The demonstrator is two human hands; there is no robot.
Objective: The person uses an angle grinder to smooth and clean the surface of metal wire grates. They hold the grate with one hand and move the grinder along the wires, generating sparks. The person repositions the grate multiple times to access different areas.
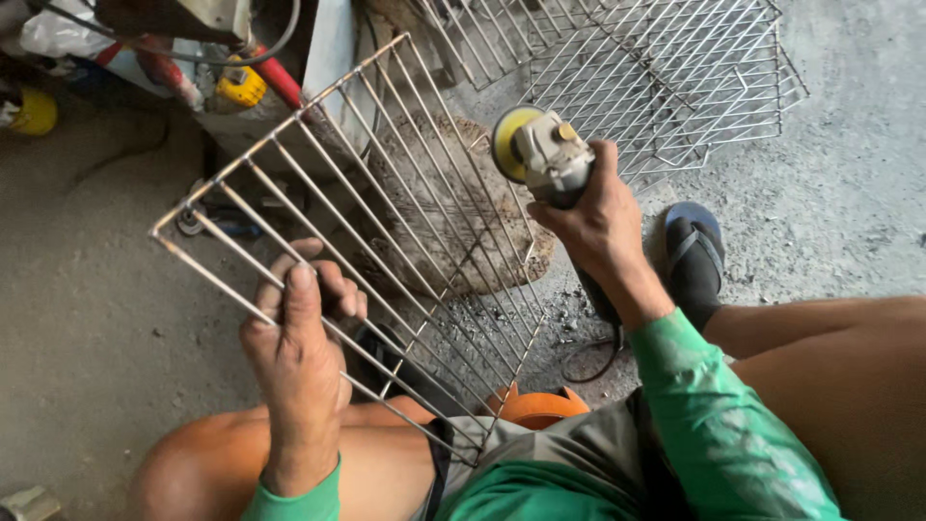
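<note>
My left hand (pixel 299 333) grips the near-left edge of a wire rack (pixel 333 183), a rectangular metal grid tilted up over my knees. My right hand (pixel 598 227) holds an angle grinder (pixel 545 154) with a yellow sanding disc, its disc facing the rack's right side near the upper wires. Whether the disc touches the wires I cannot tell. The grinder's cord (pixel 588 362) trails down toward the floor.
More wire racks (pixel 666 68) lie stacked on the concrete floor at the upper right. A worn round block (pixel 482 222) sits under the held rack. My sandalled foot (pixel 694 256) rests at right. Tools and clutter (pixel 231 82) crowd the upper left; an orange object (pixel 535 405) sits between my legs.
</note>
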